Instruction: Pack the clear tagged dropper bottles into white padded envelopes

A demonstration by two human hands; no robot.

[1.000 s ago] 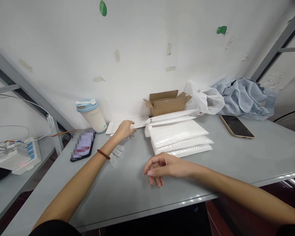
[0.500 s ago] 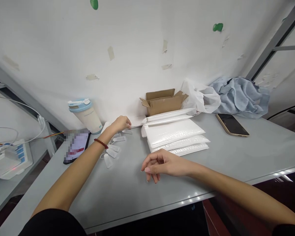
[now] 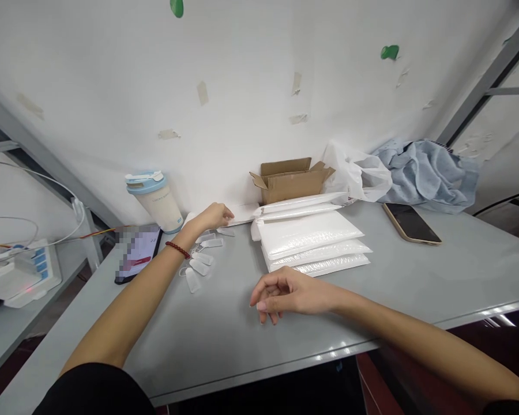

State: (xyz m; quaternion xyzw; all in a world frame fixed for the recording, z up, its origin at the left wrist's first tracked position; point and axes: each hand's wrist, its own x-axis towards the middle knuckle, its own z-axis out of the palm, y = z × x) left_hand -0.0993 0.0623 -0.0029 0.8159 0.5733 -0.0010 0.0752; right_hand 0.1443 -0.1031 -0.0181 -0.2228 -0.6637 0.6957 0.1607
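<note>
Above the far end of a row of small white tags with loops [image 3: 201,258] is my left hand [image 3: 214,217], by a flat white sheet [image 3: 244,213] against the wall. Its fingers are curled together, and their tips are partly hidden, so I cannot make out what they hold. One white tag [image 3: 226,231] lies just beneath that hand. My right hand [image 3: 283,295] hovers over the table with nothing in it, its fingers loosely bent and apart. Right behind it lies a stack of white bubble mailers [image 3: 309,233].
A lidded cup [image 3: 158,204] and a phone [image 3: 139,252] are at left. Behind the mailers stands an open cardboard box [image 3: 296,185], beside a white plastic bag [image 3: 357,173] and blue cloth [image 3: 428,173]. Another phone [image 3: 412,223] lies at right on the grey table [image 3: 225,340].
The view has shifted slightly. Both hands keep nearly the same pose and place, and the tags and mailers have not visibly moved on the table.
</note>
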